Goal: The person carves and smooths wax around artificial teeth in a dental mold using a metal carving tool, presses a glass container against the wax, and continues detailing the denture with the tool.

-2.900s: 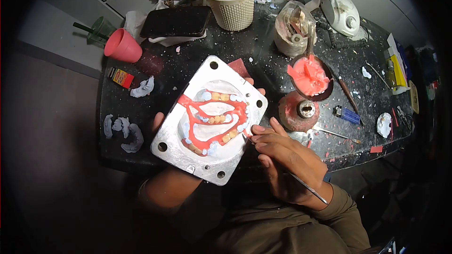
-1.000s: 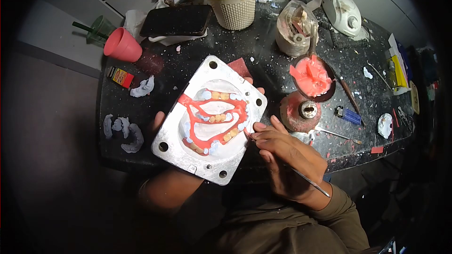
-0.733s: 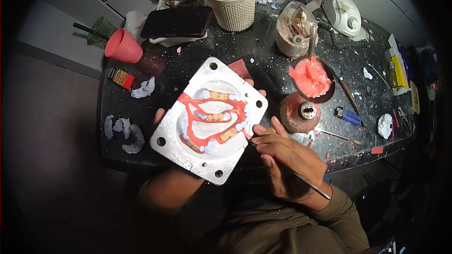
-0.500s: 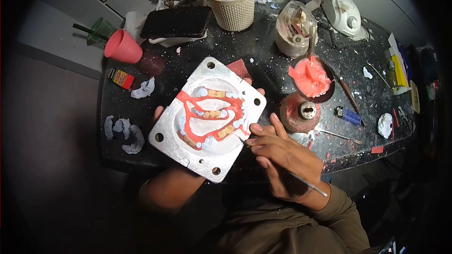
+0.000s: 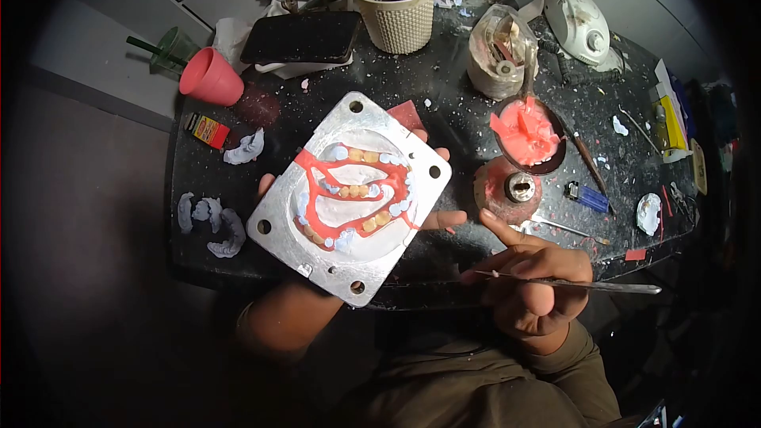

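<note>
A square metal dental flask point(image 5: 412, 226) lies tilted across my left hand point(image 5: 266, 185), whose fingers grip it from beneath and show at its edges. White plaster point(image 5: 353, 206) fills the flask's round middle. Rows of yellowish and pale blue denture teeth point(image 5: 376, 223) sit there in red wax point(image 5: 321, 218). Right of the flask and apart from it, my right hand point(image 5: 543, 277) pinches a thin metal wax carver point(image 5: 610, 285), its index finger stretched out. A small pinkish bit clings near the carver's tip.
A pan of pink wax point(image 5: 527, 135) stands beside a stained burner point(image 5: 507, 190). Nearby are a blue lighter point(image 5: 587, 195) and a metal tool point(image 5: 571, 228). White plaster pieces point(image 5: 226, 234), a pink cup point(image 5: 212, 77), a phone point(image 5: 301, 37) and a tool basket point(image 5: 396, 20) surround the left and back.
My right hand has drawn away from the flask's edge to the right and turned, so the carver now lies nearly level. The flask stays in my left hand, almost unmoved.
</note>
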Motion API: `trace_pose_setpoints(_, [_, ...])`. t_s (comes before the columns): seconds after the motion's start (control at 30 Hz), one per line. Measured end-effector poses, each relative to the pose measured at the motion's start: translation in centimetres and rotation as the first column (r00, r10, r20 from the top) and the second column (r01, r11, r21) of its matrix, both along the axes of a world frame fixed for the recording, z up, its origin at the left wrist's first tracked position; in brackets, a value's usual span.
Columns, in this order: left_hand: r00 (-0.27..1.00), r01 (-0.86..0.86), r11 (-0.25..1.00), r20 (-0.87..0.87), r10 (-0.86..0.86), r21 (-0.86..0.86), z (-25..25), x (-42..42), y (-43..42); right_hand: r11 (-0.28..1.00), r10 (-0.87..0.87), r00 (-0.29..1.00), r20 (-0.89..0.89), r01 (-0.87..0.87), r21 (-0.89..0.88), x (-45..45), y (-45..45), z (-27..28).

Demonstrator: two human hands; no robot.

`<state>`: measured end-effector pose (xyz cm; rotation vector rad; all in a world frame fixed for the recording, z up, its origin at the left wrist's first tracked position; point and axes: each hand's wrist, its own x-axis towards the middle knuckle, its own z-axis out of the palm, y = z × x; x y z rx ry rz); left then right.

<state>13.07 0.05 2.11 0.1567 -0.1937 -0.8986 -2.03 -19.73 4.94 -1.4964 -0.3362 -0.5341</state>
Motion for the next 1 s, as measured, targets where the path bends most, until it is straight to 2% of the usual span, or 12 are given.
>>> trace_pose_setpoints(0.1, [1.0, 0.011, 1.0, 0.006, -0.011, -0.004, 0.1, 0.0, -0.2, 0.996, -0.021, 1.0, -0.007, 0.02, -0.087, 0.8, 0.8, 0.4])
trace_pose_setpoints(0.17, [1.0, 0.014, 1.0, -0.005, -0.014, -0.021, 0.0, 0.1, -0.2, 0.921, -0.163, 0.986, 0.031, 0.163, -0.354, 1.5, 1.7, 0.7])
trace_pose_setpoints(0.27, [1.0, 0.012, 0.999, 0.0, -0.012, -0.031, 0.1, -0.1, -0.3, 0.828, -0.058, 0.997, 0.041, 0.071, -0.556, 1.2, 1.2, 1.5])
trace_pose_setpoints(0.37, [1.0, 0.004, 0.999, 0.0, -0.004, -0.046, 0.6, -0.2, -0.5, 0.861, 0.113, 0.993, -0.038, -0.117, -0.495, 0.1, 0.5, 2.0])
trace_pose_setpoints(0.43, [1.0, 0.004, 0.999, 0.018, -0.003, -0.037, 0.7, -0.1, -0.4, 0.941, -0.049, 0.999, 0.022, 0.054, -0.334, 0.2, 0.9, 2.5])
trace_pose_setpoints(0.47, [0.997, 0.015, 1.0, 0.073, -0.016, 0.017, 0.6, 0.2, -0.1, 0.902, -0.106, 0.986, 0.128, 0.15, -0.405, 1.1, 0.7, 2.3])
trace_pose_setpoints(0.57, [0.969, 0.031, 0.984, 0.235, -0.073, 0.178, 0.3, 0.7, 0.4, 0.891, -0.168, 0.983, 0.071, 0.183, -0.416, 1.2, 1.7, 1.6])
trace_pose_setpoints(0.67, [0.985, -0.037, 0.989, 0.17, 0.012, 0.142, -0.4, 0.3, 0.3, 0.881, -0.159, 0.983, 0.086, 0.181, -0.436, 1.4, 2.2, 1.0])
trace_pose_setpoints(0.7, [0.997, 0.033, 0.999, 0.071, -0.03, -0.03, -1.2, 0.5, 0.1, 0.877, -0.146, 0.985, 0.087, 0.17, -0.45, 1.5, 2.2, 0.8])
trace_pose_setpoints(0.77, [0.996, 0.084, 0.975, -0.02, -0.09, -0.207, -1.4, 0.4, 0.0, 0.873, -0.147, 0.984, 0.1, 0.176, -0.455, 1.7, 2.2, 0.7])
trace_pose_setpoints(0.87, [0.973, 0.028, 0.979, -0.221, -0.073, -0.201, -1.0, 0.0, 0.1, 0.861, -0.153, 0.981, 0.116, 0.19, -0.471, 1.8, 2.3, 0.8])
trace_pose_setpoints(1.0, [0.971, 0.084, 0.971, -0.199, -0.13, -0.222, -1.5, 0.3, 0.5, 0.858, -0.153, 0.981, 0.116, 0.19, -0.476, 1.9, 2.5, 0.7])
